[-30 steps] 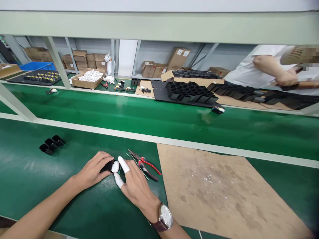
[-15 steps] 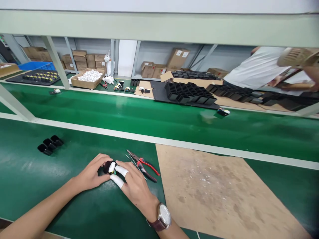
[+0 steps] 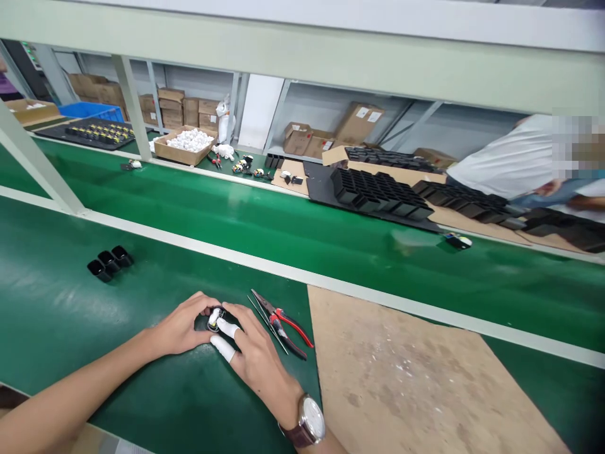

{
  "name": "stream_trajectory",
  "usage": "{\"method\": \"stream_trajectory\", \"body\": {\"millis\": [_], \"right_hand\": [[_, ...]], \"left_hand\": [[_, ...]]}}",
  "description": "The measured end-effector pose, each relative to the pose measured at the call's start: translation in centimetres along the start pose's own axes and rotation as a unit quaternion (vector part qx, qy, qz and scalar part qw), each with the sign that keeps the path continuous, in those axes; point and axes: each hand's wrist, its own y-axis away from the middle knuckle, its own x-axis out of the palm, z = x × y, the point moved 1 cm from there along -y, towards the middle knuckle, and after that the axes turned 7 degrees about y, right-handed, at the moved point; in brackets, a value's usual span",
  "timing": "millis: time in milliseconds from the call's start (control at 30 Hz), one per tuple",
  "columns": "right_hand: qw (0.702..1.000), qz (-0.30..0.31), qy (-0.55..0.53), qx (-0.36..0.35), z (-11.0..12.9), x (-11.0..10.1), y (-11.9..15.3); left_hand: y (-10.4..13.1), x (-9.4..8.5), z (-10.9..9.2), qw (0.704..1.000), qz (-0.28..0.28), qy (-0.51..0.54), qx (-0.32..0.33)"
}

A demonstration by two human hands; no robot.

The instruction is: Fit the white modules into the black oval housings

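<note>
My left hand (image 3: 186, 323) is closed around a small black plastic case (image 3: 210, 321). A small circuit board with a white top (image 3: 217, 317) sits in the case's open mouth, with a bit of yellow showing. My right hand (image 3: 258, 350) wears white finger cots on thumb and index finger and a wristwatch. Its index fingertip presses on the white part, while the other fingers close about the case's rim. Just right of the hands lie red-and-black pliers (image 3: 283, 328) and thin metal tweezers (image 3: 267, 325).
Three black cases (image 3: 110, 262) stand at left on the green bench. A stained cardboard sheet (image 3: 406, 372) lies at right. Beyond a pale rail runs a green conveyor (image 3: 265, 221) bearing a board (image 3: 457, 241). Behind are black cases (image 3: 382, 192), a box of white pieces (image 3: 186, 146) and a co-worker (image 3: 505, 164).
The circuit board has gone deeper into the black case, under my right fingers. My view has tilted and shifted left. The boards on the conveyor have moved a little to the right.
</note>
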Motion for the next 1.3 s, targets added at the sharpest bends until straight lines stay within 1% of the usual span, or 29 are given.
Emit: {"method": "stream_trajectory", "body": {"millis": [133,200,333,500,667,733,867,967,1133,1300], "right_hand": [[0.999,-0.031,-0.023,-0.019,-0.2,0.5,0.2],[0.999,-0.035,-0.036,-0.009,-0.3,0.7,0.5],[0.999,-0.007,-0.031,0.024,-0.5,1.0,1.0],[1.0,0.002,-0.017,0.015,-0.5,0.9,0.9],[0.997,0.019,0.057,-0.05,-0.6,0.1,0.4],[0.995,0.025,0.071,-0.059,-0.6,0.0,0.4],[0.999,0.019,0.037,-0.02,-0.9,0.2,0.8],[1.0,0.015,0.017,-0.003,-0.9,0.3,1.1],[0.998,0.036,0.053,-0.013,-0.8,0.2,1.1],[0.998,0.044,0.039,0.007,-0.8,0.1,1.0]], "left_hand": [[0.0,-0.3,-0.3,1.0,0.025,0.018,-0.007],[-0.1,-0.4,-0.6,0.998,0.05,0.034,0.001],[-0.5,-0.7,-1.0,0.995,0.08,0.051,0.042],[-0.9,-0.9,-0.6,0.991,0.098,0.053,0.068],[-1.1,-1.0,-0.4,0.991,0.107,0.048,0.072],[-1.0,-0.9,-0.5,0.991,0.101,0.044,0.073],[-0.6,-0.5,-0.5,0.994,0.076,0.032,0.069],[-0.4,-0.3,-0.3,0.995,0.074,0.028,0.063],[-0.3,-0.3,0.0,0.994,0.082,0.029,0.067],[-0.3,-0.4,-0.3,0.994,0.086,0.024,0.061]]}}
